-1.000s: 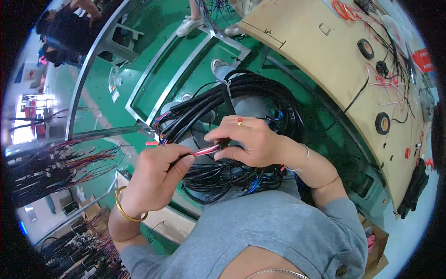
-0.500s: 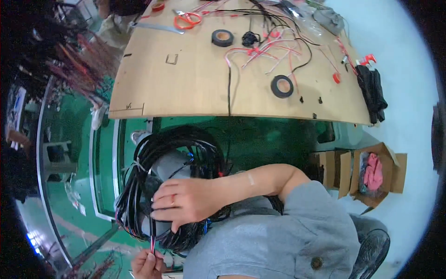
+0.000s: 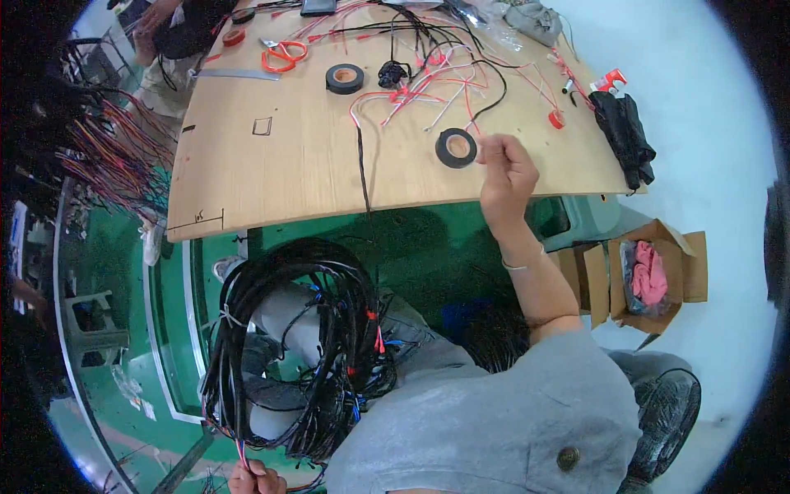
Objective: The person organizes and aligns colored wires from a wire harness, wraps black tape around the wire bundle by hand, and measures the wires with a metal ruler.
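At the lower left, my left hand (image 3: pixel 257 479) is closed, pinching thin red and white wires (image 3: pixel 241 449) that come out of a black sleeve. A thick coil of black cables (image 3: pixel 247 290), tied with a light strap, lies over my legs just above that hand. My right hand (image 3: pixel 508 177) is raised over the table's front edge with its fingers curled in a pinch. Its fingertips are beside the right rim of a black tape roll (image 3: pixel 445 159); whatever they hold, if anything, is hidden.
On the wooden table (image 3: pixel 288 177) lie orange-handled scissors (image 3: pixel 285 57), a metal ruler (image 3: pixel 239 75), another black tape roll (image 3: pixel 345 79) and a tangle of red, white and black wires (image 3: pixel 420 86). An open cardboard box (image 3: pixel 695 267) with pink cloth stands at the right.
My right hand has left the cable coil and moved up and right to the table beside the tape roll. My left hand keeps its pinch on the wires. The view has shifted slightly.
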`<act>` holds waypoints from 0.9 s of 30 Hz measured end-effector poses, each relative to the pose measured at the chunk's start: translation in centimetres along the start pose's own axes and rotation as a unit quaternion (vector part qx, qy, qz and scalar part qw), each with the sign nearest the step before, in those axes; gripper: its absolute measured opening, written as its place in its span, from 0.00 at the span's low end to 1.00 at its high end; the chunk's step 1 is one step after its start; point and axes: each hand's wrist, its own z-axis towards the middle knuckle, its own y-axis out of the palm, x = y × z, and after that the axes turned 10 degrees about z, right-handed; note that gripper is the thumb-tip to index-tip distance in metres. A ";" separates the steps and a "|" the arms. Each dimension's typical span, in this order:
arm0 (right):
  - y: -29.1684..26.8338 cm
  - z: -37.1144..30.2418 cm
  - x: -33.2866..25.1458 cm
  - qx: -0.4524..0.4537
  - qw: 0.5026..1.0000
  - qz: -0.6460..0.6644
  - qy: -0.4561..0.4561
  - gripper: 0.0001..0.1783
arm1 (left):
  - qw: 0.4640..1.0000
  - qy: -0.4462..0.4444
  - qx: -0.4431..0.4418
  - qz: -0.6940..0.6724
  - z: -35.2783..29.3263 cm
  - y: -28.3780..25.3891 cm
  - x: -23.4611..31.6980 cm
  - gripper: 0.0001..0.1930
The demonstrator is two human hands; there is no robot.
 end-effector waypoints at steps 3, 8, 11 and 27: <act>-0.2 -0.7 0.7 -0.016 1.000 -0.020 0.013 0.11 | 1.000 0.003 -0.022 -0.018 0.0 -0.1 0.1 0.15; 0.5 -1.0 0.9 -0.023 0.999 0.000 0.023 0.08 | 0.999 0.036 -0.003 -0.014 -0.2 -0.1 -0.1 0.15; 1.6 -1.4 0.4 -0.033 0.999 -0.008 -0.012 0.07 | 0.998 0.046 0.006 -0.031 -0.4 -0.3 -0.3 0.15; 1.1 17.0 12.3 -0.307 0.907 -0.274 0.096 0.11 | 0.994 0.004 0.066 0.090 -1.0 -1.1 0.5 0.12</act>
